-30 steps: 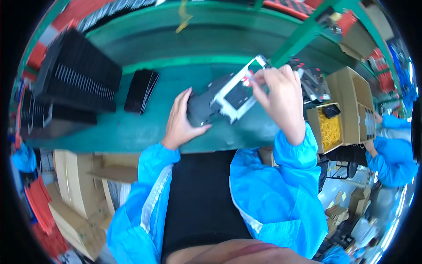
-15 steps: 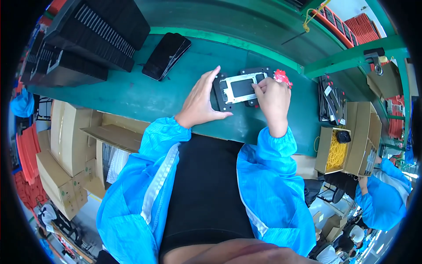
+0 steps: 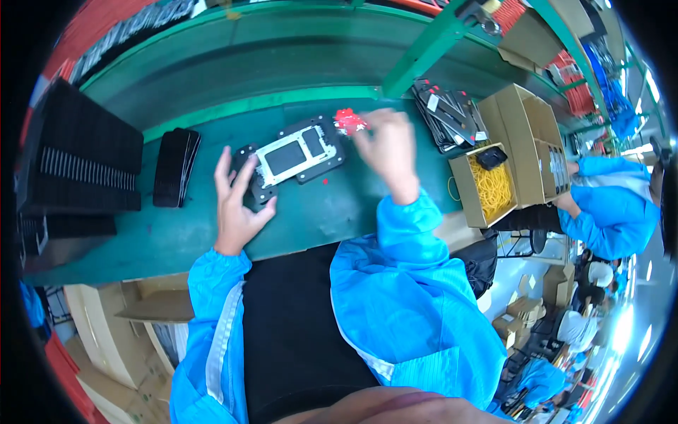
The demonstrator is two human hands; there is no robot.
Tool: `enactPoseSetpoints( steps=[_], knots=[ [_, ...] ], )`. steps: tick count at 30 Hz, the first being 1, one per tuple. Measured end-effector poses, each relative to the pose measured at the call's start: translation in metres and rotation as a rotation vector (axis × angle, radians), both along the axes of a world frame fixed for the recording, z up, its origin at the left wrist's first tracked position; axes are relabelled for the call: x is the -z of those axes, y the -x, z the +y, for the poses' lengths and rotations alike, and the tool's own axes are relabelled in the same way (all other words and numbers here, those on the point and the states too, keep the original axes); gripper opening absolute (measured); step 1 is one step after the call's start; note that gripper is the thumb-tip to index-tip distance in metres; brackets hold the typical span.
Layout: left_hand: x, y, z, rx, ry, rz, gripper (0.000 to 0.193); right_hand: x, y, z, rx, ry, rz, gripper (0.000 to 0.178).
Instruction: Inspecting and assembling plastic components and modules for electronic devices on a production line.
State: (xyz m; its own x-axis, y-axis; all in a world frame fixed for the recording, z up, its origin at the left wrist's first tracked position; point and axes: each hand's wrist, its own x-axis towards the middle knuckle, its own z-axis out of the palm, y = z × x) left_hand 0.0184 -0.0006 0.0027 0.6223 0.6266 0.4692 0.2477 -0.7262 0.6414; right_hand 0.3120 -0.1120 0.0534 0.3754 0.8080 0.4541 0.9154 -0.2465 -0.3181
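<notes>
A silver-white metal frame with dark rectangular panels [image 3: 288, 157] lies in a black fixture block [image 3: 326, 167] on the green bench. My left hand [image 3: 240, 205] is at the fixture's left end, thumb and fingers spread apart, fingertips by its edge. Whether they touch it, I cannot tell. Just right of a small heap of red pieces [image 3: 347, 121] is my right hand [image 3: 390, 150], smeared by motion. Its fingertips, and anything in them, do not show clearly. One loose red bit [image 3: 325, 181] rests on the bench near the fixture.
Black phone-shaped panels [image 3: 174, 167] are stacked at left, beside tall black slotted racks [image 3: 85, 152]. Framed panels [image 3: 446, 116] lie in a pile at right. Nearby are a carton of yellow bands [image 3: 492, 192] and a taller carton [image 3: 519, 141]. A co-worker in blue [image 3: 609, 205] is beyond.
The view has turned right, so the bench appears shifted left. My right hand has left the metal frame and moved right, to beside the red heap. My left hand stays by the fixture's left end.
</notes>
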Motion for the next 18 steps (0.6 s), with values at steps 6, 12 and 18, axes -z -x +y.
enactPoseSetpoints(
  steps=[6, 12, 18],
  knots=[
    [0.013, 0.015, -0.010, -0.104, 0.099, -0.366, 0.058, 0.026, -0.134, -0.100, 0.547, 0.225, -0.445, 0.049],
    [0.006, 0.012, -0.032, 0.009, 0.169, -0.499, 0.033, 0.015, -0.117, -0.096, 0.506, -0.037, -0.395, 0.039],
    [-0.012, 0.003, -0.055, 0.402, 0.917, -0.517, 0.025, 0.013, -0.116, -0.075, 0.463, -0.129, -0.562, 0.028]
  ],
)
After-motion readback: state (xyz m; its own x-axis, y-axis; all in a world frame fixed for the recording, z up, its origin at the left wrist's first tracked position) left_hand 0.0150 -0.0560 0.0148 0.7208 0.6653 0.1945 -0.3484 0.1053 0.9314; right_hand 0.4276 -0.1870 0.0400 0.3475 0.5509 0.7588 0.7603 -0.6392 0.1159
